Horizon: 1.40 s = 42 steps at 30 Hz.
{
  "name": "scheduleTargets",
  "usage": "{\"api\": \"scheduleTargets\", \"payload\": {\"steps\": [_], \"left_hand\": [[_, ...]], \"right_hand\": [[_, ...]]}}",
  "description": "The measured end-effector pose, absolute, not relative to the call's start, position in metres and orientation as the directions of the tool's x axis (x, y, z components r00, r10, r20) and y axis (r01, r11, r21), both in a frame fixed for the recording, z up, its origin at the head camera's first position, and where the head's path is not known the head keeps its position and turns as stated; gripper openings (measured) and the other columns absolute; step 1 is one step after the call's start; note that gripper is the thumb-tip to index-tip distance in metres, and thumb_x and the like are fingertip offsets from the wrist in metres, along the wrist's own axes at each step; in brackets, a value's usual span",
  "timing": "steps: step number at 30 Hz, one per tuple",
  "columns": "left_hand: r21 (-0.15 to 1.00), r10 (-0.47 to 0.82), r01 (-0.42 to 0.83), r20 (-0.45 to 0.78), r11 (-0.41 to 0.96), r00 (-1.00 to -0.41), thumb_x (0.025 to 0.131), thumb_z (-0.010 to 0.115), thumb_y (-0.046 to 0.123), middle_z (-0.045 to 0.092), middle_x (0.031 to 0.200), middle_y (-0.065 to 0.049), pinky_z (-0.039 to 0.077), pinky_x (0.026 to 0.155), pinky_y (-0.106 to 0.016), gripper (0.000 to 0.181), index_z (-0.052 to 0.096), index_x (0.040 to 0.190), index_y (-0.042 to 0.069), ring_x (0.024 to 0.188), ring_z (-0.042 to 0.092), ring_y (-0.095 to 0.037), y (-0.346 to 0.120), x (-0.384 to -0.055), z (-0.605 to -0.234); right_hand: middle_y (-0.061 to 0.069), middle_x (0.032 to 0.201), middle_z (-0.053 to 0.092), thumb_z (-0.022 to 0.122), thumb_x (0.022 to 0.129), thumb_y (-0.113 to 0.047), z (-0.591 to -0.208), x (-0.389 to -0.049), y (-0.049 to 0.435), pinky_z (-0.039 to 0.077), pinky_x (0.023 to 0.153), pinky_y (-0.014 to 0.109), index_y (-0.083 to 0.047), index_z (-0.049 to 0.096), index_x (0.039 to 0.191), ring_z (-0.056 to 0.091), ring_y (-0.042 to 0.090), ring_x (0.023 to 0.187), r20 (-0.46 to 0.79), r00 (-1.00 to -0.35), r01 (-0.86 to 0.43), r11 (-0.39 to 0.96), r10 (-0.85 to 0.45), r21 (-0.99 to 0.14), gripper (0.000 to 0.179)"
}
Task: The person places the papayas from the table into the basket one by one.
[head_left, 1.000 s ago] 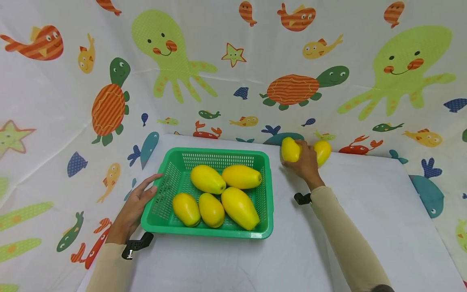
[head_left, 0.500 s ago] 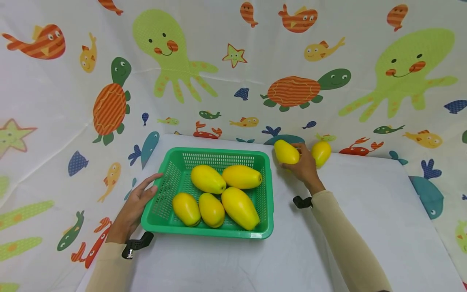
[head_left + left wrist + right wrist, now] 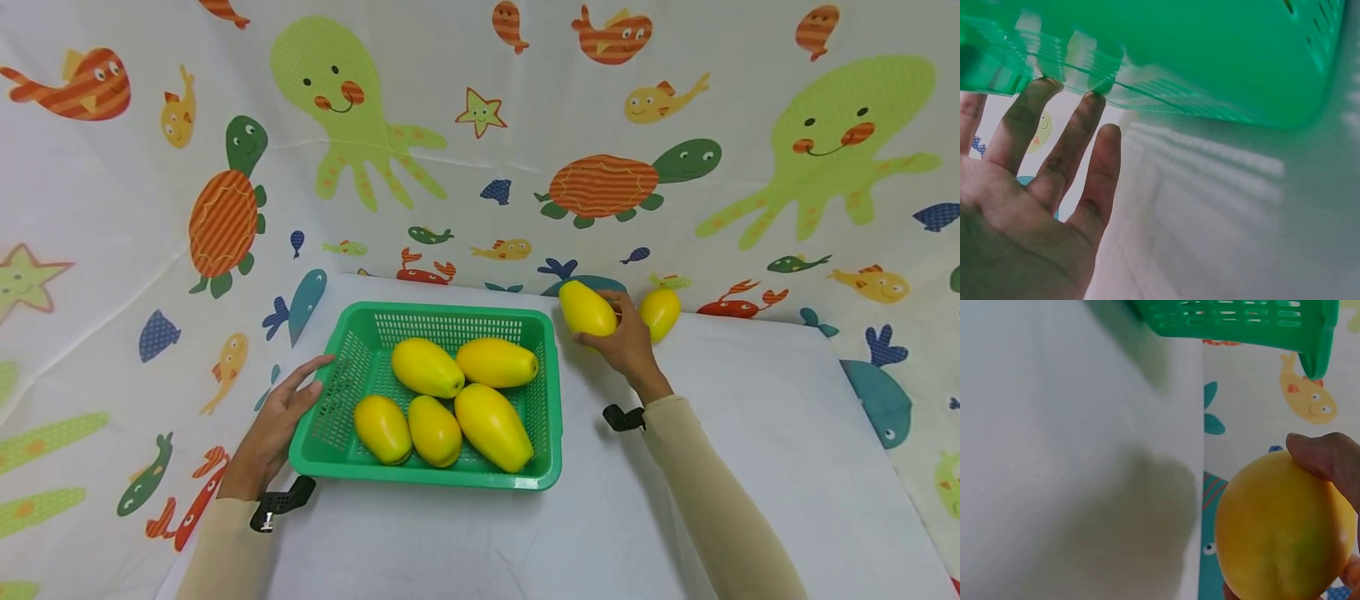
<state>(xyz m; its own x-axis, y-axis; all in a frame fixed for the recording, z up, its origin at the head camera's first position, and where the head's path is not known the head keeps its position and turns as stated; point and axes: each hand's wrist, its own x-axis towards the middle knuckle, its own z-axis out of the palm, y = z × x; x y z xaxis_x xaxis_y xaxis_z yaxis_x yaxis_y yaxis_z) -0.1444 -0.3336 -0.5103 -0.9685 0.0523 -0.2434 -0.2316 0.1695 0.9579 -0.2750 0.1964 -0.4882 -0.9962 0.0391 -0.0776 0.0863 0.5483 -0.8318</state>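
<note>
My right hand (image 3: 627, 336) grips a yellow papaya (image 3: 587, 309) above the table's back edge, right of the green basket (image 3: 420, 477). In the right wrist view the thumb lies along the top of this papaya (image 3: 1282, 531), with fingertips showing below it. My left hand (image 3: 270, 427) touches the basket's left side with fingers extended. Seen from the left wrist, the fingertips of this hand (image 3: 1035, 206) meet the basket's slotted wall (image 3: 1210, 62). Several yellow papayas lie inside the basket, among them a large one (image 3: 493, 428) at front right.
Another yellow papaya (image 3: 661, 315) rests on the white table (image 3: 765, 417) just behind and right of my right hand. A white cloth (image 3: 420, 75) printed with sea animals hangs at the back and left.
My right hand has lifted the papaya and carried it slightly left, away from the other one by the cloth. The left hand and basket stay put.
</note>
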Motion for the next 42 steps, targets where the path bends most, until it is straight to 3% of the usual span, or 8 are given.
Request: {"api": "scheduleTargets", "payload": {"steps": [15, 26, 42], "left_hand": [[0.963, 0.057, -0.232, -0.242, 0.140, -0.969, 0.112, 0.052, 0.043, 0.031, 0.167, -0.015, 0.065, 0.090, -0.031, 0.056, 0.036, 0.165, 0.039, 0.109, 0.072, -0.008, -0.334, -0.144, -0.511], [0.975, 0.074, -0.209, -0.215, 0.080, -0.974, 0.113, 0.051, 0.036, 0.053, 0.144, 0.013, 0.066, 0.088, -0.033, 0.055, 0.036, 0.166, 0.036, 0.107, 0.075, -0.008, -0.334, -0.143, -0.510], [0.977, 0.086, -0.201, -0.206, 0.068, -0.975, 0.114, 0.050, 0.035, 0.056, 0.138, 0.016, 0.066, 0.087, -0.033, 0.054, 0.035, 0.166, 0.033, 0.108, 0.074, -0.007, -0.336, -0.144, -0.512]], "right_hand": [[0.015, 0.155, 0.049, 0.091, 0.084, -0.028, -0.459, -0.267, 0.173, 0.047, 0.114, 0.061, -0.023, 0.040, 0.158, 0.051, 0.038, 0.133, 0.004, -1.000, 0.006, 0.499, 0.021, -0.867, 0.090], [0.015, 0.155, 0.048, 0.091, 0.085, -0.029, -0.453, -0.262, 0.168, 0.050, 0.112, 0.059, -0.023, 0.039, 0.158, 0.052, 0.038, 0.132, -0.001, -1.000, -0.008, 0.478, -0.019, -0.878, 0.090], [0.014, 0.155, 0.049, 0.090, 0.085, -0.029, -0.441, -0.256, 0.159, 0.052, 0.110, 0.059, -0.023, 0.040, 0.158, 0.051, 0.037, 0.132, 0.023, -1.000, -0.030, 0.468, -0.020, -0.883, 0.089]]}}
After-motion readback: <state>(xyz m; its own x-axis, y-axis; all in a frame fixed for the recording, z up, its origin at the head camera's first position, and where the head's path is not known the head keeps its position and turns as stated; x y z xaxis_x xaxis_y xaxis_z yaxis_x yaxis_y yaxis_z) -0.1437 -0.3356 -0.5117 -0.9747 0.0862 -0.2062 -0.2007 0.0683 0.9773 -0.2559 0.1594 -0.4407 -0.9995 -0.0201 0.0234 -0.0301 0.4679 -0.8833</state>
